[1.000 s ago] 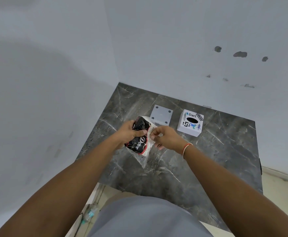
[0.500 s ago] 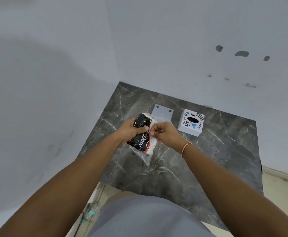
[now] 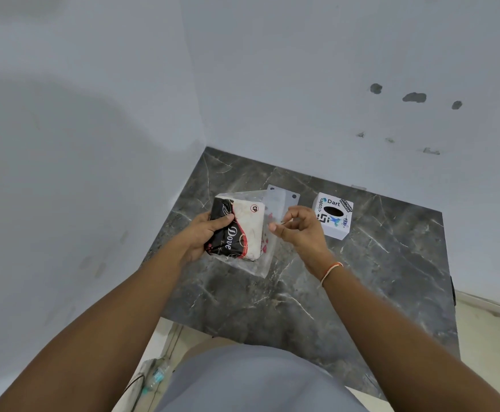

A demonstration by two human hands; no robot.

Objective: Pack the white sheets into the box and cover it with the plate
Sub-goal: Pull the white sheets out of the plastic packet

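Dark grey marble-patterned desk [image 3: 361,292] is standing in a corner between two pale walls, carrying every item of the task. The person's two bare forearms are reaching over its near edge.

White box [image 3: 333,219] is sitting on the desk toward the far right, with stickers on its top face and a dark oval slot in the middle. It is standing apart from both hands.

Packet of white sheets [image 3: 238,230], a clear plastic wrapper printed in black, red and white with the word "Dove", is being held above the desk, left of the box. Its loose transparent flap is spreading to the right and lying partly across the plate.

Grey plate [image 3: 290,197], flat with small dark holes at its corners, is lying on the desk just behind the packet, between packet and box.

Left hand [image 3: 204,233] is gripping the dark end of the packet, thumb on top. Right hand [image 3: 299,230] is pinching thumb against forefinger at the flap's edge; whether it is actually gripping the film cannot be told. An orange thread band [image 3: 330,272] is circling the right wrist.
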